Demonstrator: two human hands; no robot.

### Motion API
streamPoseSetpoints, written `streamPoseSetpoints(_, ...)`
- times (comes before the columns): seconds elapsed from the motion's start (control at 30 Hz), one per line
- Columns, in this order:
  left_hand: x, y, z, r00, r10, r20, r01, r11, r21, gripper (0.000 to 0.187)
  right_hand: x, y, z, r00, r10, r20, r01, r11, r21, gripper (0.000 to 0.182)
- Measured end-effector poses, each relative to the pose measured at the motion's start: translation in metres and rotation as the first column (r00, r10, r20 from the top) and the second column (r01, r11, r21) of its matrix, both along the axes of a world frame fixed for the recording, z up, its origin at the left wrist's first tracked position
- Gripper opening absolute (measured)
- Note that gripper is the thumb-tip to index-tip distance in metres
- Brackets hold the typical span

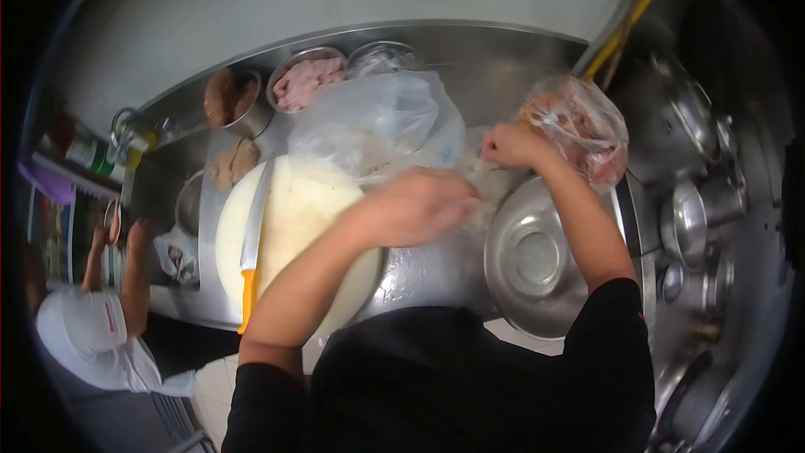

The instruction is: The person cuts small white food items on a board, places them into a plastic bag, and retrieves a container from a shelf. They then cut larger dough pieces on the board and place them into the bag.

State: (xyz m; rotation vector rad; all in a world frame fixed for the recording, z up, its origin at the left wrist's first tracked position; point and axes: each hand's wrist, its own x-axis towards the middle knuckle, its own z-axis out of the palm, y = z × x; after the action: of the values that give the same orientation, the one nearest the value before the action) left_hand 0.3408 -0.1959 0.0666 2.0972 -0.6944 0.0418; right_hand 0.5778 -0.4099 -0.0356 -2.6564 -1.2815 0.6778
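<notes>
Steel counter (408,273), two hands over pale material

Pale, blurred material (486,180) lies between the left hand (419,208) and the right hand (510,147), too indistinct to name. The right hand's fingers are curled narrow; whether they pinch anything cannot be told. Motion blurs the left hand's fingers, so its grip is unclear. A wide metal bowl (533,262) sits nearby, and a clear bag of raw meat (579,130) lies just beside the right hand. An orange-handled knife (254,243) rests on the round cutting board (306,210), near a translucent plastic bag (377,122).
</notes>
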Motion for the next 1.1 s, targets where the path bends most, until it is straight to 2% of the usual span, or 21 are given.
streamPoseSetpoints(0.03, 0.011, -0.019, -0.026, 0.998, -0.06, 0.015, 0.06, 0.998, 0.027, 0.026, 0.0, -0.004, -0.028, 0.997, -0.027, 0.065, 0.027, 1.0, 0.001, 0.038)
streamPoseSetpoints(0.07, 0.03, -0.039, -0.058, 0.993, -0.09, -0.071, 0.101, 0.981, 0.167, 0.027, -0.006, -0.007, -0.053, 0.991, -0.032, 0.133, 0.03, 0.999, 0.016, 0.047)
streamPoseSetpoints(0.1, 0.054, -0.051, -0.1, 0.961, -0.257, 0.102, 0.186, 0.874, 0.449, 0.03, -0.003, -0.012, -0.078, 0.975, -0.052, 0.217, 0.037, 0.997, 0.074, 0.064)
streamPoseSetpoints(0.13, 0.057, -0.061, -0.105, 0.994, -0.058, -0.094, 0.093, 0.898, 0.43, 0.034, 0.013, -0.011, -0.092, 0.99, -0.092, 0.106, 0.087, 0.995, 0.058, 0.072)
streamPoseSetpoints(0.17, 0.061, -0.067, -0.125, 0.991, 0.1, -0.092, -0.045, 0.878, 0.477, 0.04, -0.003, 0.001, -0.05, 0.997, -0.063, -0.046, 0.062, 0.998, -0.014, 0.075)
streamPoseSetpoints(0.2, 0.065, -0.072, -0.144, 0.963, 0.256, -0.091, -0.173, 0.836, 0.52, 0.049, 0.0, 0.003, -0.059, 0.998, -0.036, 0.049, 0.037, 0.999, -0.005, 0.075)
streamPoseSetpoints(0.23, 0.062, -0.067, -0.148, 0.931, 0.312, -0.189, -0.171, 0.831, 0.53, 0.052, -0.004, 0.007, -0.051, 0.998, -0.06, -0.009, 0.06, 0.998, -0.003, 0.078)
streamPoseSetpoints(0.27, 0.065, -0.065, -0.152, 0.896, 0.346, -0.279, -0.155, 0.831, 0.534, 0.055, -0.005, 0.006, -0.045, 0.998, -0.036, 0.045, 0.038, 0.998, -0.047, 0.084)
streamPoseSetpoints(0.33, 0.058, -0.069, -0.168, 0.857, 0.466, -0.22, -0.301, 0.799, 0.521, 0.051, -0.008, 0.001, -0.043, 0.992, -0.114, -0.058, 0.11, 0.991, -0.072, 0.091)
streamPoseSetpoints(0.4, 0.049, -0.071, -0.166, 0.895, 0.4, -0.199, -0.193, 0.749, 0.634, 0.042, -0.001, -0.007, -0.052, 0.976, -0.106, -0.19, 0.098, 0.994, -0.051, 0.097)
streamPoseSetpoints(0.43, 0.047, -0.067, -0.163, 0.912, 0.361, -0.193, -0.133, 0.708, 0.693, 0.038, 0.012, -0.013, -0.071, 0.966, -0.098, -0.24, 0.091, 0.995, -0.042, 0.093)
streamPoseSetpoints(0.5, 0.031, -0.059, -0.139, 0.879, 0.409, -0.246, -0.155, 0.732, 0.663, 0.029, 0.04, -0.018, -0.103, 0.936, -0.101, -0.338, 0.095, 0.995, -0.035, 0.086)
streamPoseSetpoints(0.6, 0.02, -0.049, -0.128, 0.856, 0.44, -0.272, -0.167, 0.733, 0.659, 0.024, -0.006, 0.014, -0.036, 0.95, -0.187, -0.249, 0.149, 0.975, -0.166, 0.064)
streamPoseSetpoints(0.63, 0.019, -0.047, -0.128, 0.855, 0.441, -0.273, -0.162, 0.726, 0.668, 0.024, -0.001, 0.013, -0.039, 0.98, -0.122, -0.157, 0.097, 0.982, -0.159, 0.059)
streamPoseSetpoints(0.7, 0.024, -0.048, -0.157, 0.841, 0.498, -0.212, -0.272, 0.728, 0.629, 0.027, 0.004, 0.013, -0.044, 0.999, 0.015, 0.033, -0.009, 0.988, -0.152, 0.05)
streamPoseSetpoints(0.73, 0.028, -0.049, -0.175, 0.832, 0.522, -0.186, -0.321, 0.728, 0.605, 0.028, 0.003, 0.012, -0.04, 0.996, 0.048, 0.075, -0.04, 0.995, -0.096, 0.047)
streamPoseSetpoints(0.8, 0.04, -0.048, -0.202, 0.829, 0.526, -0.189, -0.319, 0.723, 0.612, 0.031, -0.012, 0.001, -0.022, 0.983, 0.099, 0.157, -0.102, 0.995, 0.01, 0.043)
streamPoseSetpoints(0.9, 0.035, -0.047, -0.198, 0.821, 0.535, -0.202, -0.315, 0.717, 0.622, 0.035, -0.042, -0.011, 0.022, 0.998, 0.058, 0.036, -0.065, 0.971, 0.23, 0.035)
streamPoseSetpoints(1.0, 0.019, -0.044, -0.175, 0.798, 0.559, -0.223, -0.296, 0.688, 0.663, 0.035, 0.003, -0.05, 0.007, 0.992, -0.06, -0.108, 0.115, 0.766, 0.633, 0.029)
streamPoseSetpoints(1.07, 0.006, -0.049, -0.155, 0.819, 0.542, -0.189, -0.264, 0.648, 0.715, 0.035, 0.031, -0.075, 0.025, 0.957, -0.244, 0.159, 0.054, 0.686, 0.726, 0.03)
streamPoseSetpoints(1.1, -0.005, -0.052, -0.139, 0.849, 0.51, -0.141, -0.243, 0.612, 0.752, 0.035, 0.034, -0.08, 0.037, 0.925, -0.302, -0.23, 0.326, 0.319, 0.89, 0.033)
